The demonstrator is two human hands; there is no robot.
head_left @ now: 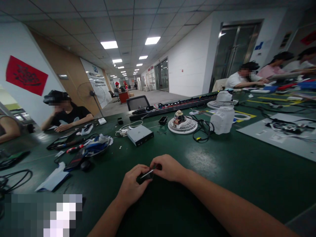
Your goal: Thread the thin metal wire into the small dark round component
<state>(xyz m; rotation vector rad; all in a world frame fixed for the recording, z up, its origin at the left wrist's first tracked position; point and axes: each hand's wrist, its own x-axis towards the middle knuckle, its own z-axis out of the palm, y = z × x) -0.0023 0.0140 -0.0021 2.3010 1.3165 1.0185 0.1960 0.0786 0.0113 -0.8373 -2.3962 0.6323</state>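
My left hand (130, 187) is closed around a small black part with a shiny pale edge (147, 175), just above the green table. From the right, my right hand (168, 168) meets the same part, thumb and fingers pinched at its end. The fingers cover much of it, so its exact kind is hard to make out. Beyond my hands lies a grey metal disc drive (141, 134). To the right of the drive, a small black tray-like piece (163, 120) rests near a white fan grille with a motor on it (182, 124).
A white fan housing (222, 120) with a black cable stands at the right, near a grey panel (278, 136) carrying wiring. On the left are a bowl of cloths (98, 144), a computer mouse (86, 165) and a blue-white cloth (54, 177). Several people sit around the table (222, 184).
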